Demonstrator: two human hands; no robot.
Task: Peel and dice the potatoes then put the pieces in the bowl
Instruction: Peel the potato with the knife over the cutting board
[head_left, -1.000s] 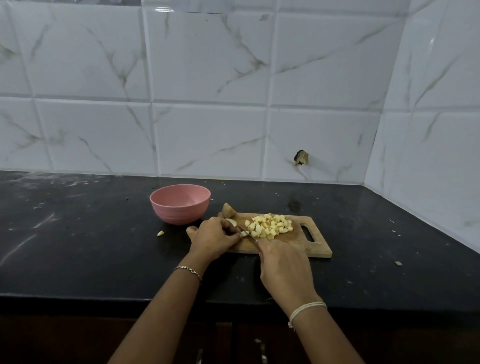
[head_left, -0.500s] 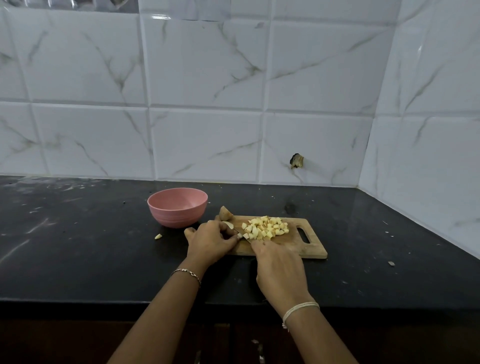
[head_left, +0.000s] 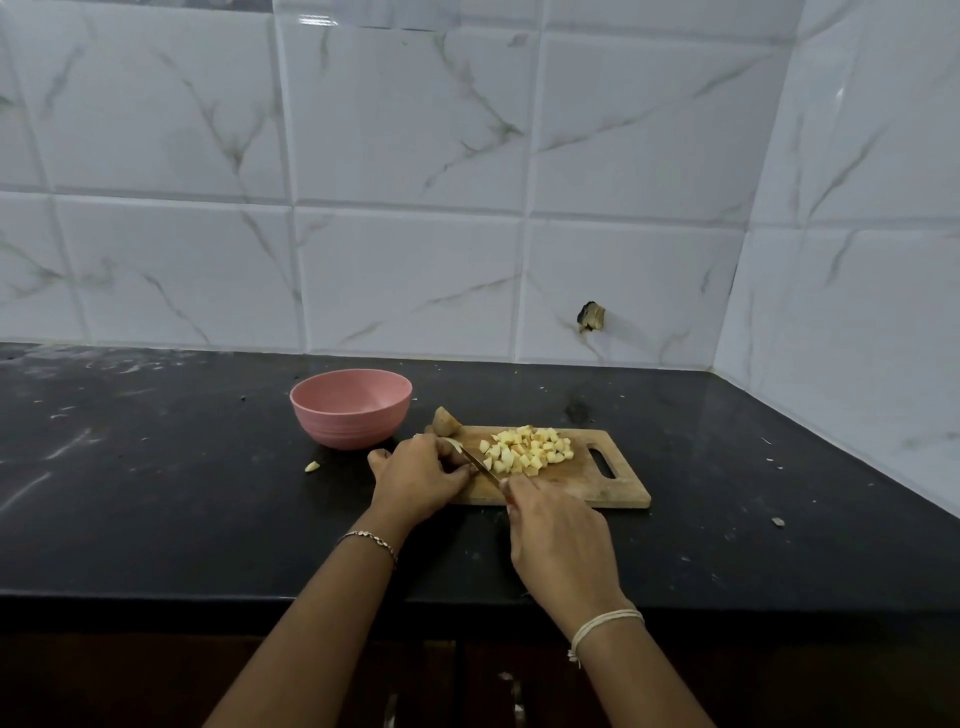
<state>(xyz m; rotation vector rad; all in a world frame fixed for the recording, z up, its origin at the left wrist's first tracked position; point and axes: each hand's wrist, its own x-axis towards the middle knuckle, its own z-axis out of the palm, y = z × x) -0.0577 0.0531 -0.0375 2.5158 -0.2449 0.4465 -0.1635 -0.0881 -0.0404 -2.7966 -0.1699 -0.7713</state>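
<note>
Change: over the last second the left hand (head_left: 421, 478) and right hand (head_left: 558, 540) have stayed at the near left end of the cutting board (head_left: 587, 486). The diced heap (head_left: 527, 449) has not visibly grown or shifted.
Meaning for task: judged as dicing still under way, with no transfer to the bowl (head_left: 348, 421) begun; it shows nothing inside.
Left hand: fingers curled down, pinning a potato piece (head_left: 452, 442) to the board; only a pale edge shows.
Right hand: clenched round the knife (head_left: 480, 465) handle. The blade runs slantwise between the left fingers and the heap.
Location of potato: heap on the board's middle; a brown unpeeled chunk (head_left: 445, 421) at the far left corner; one stray piece (head_left: 311, 466) on the bench (head_left: 156, 493), near the bowl.
Potato material: pale yellow, small, roughly cubic, cut faces matt.
Board: wood, rectangular, slotted handle at the right end, surface worn.
Bowl: pink, round, ribbed lower wall, matt; just left of the board.
Bench: black stone, glossy, with pale smears and crumbs.
Wall (head_left: 415, 260): white marbled tiles, glossy.
</note>
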